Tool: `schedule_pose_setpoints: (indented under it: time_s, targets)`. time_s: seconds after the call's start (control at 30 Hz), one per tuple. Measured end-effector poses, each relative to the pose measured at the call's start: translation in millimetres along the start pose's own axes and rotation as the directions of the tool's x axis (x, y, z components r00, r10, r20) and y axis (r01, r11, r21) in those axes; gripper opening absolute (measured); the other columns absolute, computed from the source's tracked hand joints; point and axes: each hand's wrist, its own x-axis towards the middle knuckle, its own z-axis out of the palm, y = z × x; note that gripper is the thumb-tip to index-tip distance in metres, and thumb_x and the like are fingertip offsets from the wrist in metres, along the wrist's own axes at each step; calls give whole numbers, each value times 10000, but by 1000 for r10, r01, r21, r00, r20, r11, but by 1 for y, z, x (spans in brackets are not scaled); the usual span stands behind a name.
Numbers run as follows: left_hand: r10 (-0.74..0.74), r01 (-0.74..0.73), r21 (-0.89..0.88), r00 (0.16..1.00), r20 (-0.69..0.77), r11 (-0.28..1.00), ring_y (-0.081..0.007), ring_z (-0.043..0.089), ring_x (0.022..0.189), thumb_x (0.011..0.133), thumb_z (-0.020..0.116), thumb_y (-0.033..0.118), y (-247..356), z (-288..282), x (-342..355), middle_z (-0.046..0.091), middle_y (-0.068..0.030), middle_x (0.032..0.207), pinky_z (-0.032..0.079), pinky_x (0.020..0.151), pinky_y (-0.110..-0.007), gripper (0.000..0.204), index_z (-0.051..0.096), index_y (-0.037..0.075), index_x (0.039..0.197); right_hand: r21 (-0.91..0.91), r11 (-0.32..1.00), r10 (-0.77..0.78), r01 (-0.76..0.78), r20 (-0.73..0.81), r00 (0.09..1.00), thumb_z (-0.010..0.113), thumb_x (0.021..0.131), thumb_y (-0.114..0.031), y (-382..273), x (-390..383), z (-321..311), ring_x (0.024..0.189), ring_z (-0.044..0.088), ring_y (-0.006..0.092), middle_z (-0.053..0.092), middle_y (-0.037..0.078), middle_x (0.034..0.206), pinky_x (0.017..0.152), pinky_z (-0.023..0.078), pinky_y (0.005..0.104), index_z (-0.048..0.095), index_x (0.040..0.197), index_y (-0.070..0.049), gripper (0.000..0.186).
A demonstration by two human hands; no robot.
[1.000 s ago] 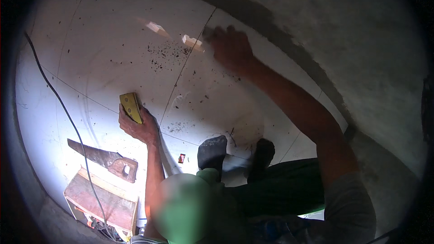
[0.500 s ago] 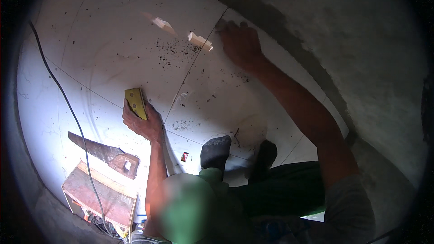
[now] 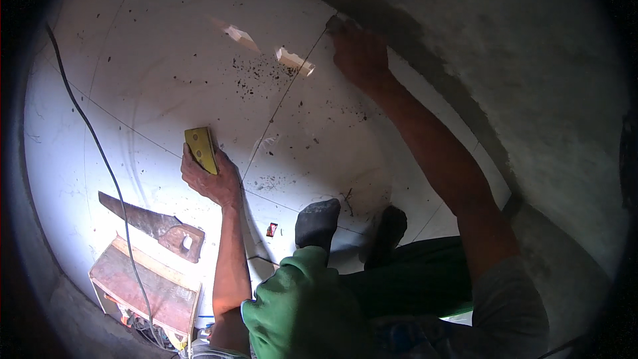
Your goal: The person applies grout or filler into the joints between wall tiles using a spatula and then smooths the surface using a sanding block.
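Jutting from the left hand [image 3: 216, 181], a yellow block [image 3: 201, 150] was clamped in its grip — whether the right hand [image 3: 362, 56] was closed could not be told.

Saw [image 3: 149, 221]: on floor [image 3: 163, 20], left of left hand [image 3: 216, 183]. Box [image 3: 143, 276]: behind saw. Cable [image 3: 101, 143]: across saw and box. Block [image 3: 200, 149]: in left hand. Right hand [image 3: 362, 56]: right of debris [image 3: 256, 80], near wall [image 3: 518, 40].

A head-worn camera (wide fisheye) looks down onto the floor [image 3: 159, 103].
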Motion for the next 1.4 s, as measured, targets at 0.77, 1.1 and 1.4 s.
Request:
schedule_pose_setpoints:
  time_s: [0.77, 1.1, 1.4]
  targets:
    - [55, -55, 0, 998, 12, 999, -415, 509, 1281, 873, 728, 163, 0, -3, 1, 572, -218, 1373, 400, 1087, -593, 754, 450, 54, 1565, -1, 990, 142, -143, 106, 984, 680, 887, -130, 10, 10, 13, 1062, 726, 376, 730, 155, 1131, 823, 596, 531, 768, 1162, -73, 294]
    - [15, -15, -3, 1000, 25, 1000, -418, 510, 1286, 882, 744, 161, 3, -6, 0, 569, -222, 1371, 402, 1084, -603, 744, 452, 55, 1557, 123, 989, 64, -80, 129, 990, 664, 887, -113, -43, 15, -33, 1119, 702, 377, 714, 157, 1256, 805, 609, 532, 705, 1348, -108, 464]
    - [34, -34, 19, 999, 10, 999, -423, 517, 1275, 867, 762, 150, 4, -6, 1, 573, -221, 1371, 406, 1079, -585, 773, 440, 54, 1564, 199, 978, 55, -68, 71, 996, 669, 898, -134, -38, 54, -24, 1128, 713, 405, 724, 156, 1213, 879, 594, 545, 746, 1259, -132, 369]
